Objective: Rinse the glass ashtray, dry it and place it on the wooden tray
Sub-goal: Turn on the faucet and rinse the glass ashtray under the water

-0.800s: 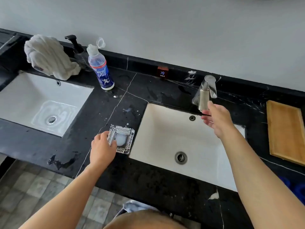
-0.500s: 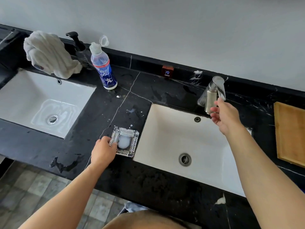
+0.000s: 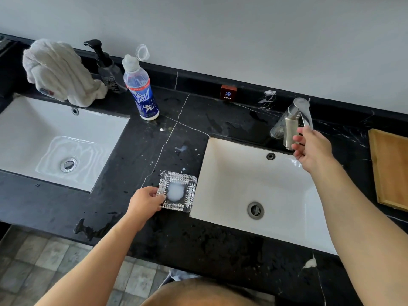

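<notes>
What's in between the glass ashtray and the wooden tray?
In the head view, the white sink lies between the glass ashtray and the wooden tray, with the right hand at the faucet.

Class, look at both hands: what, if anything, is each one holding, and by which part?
The left hand grips the glass ashtray by its left rim, on the counter. The right hand holds the tip of the faucet lever.

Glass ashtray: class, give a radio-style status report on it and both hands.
Left hand gripping glass ashtray on counter, white residue inside. Right hand on faucet handle; no water visible. Wooden tray far right, bare.
</notes>
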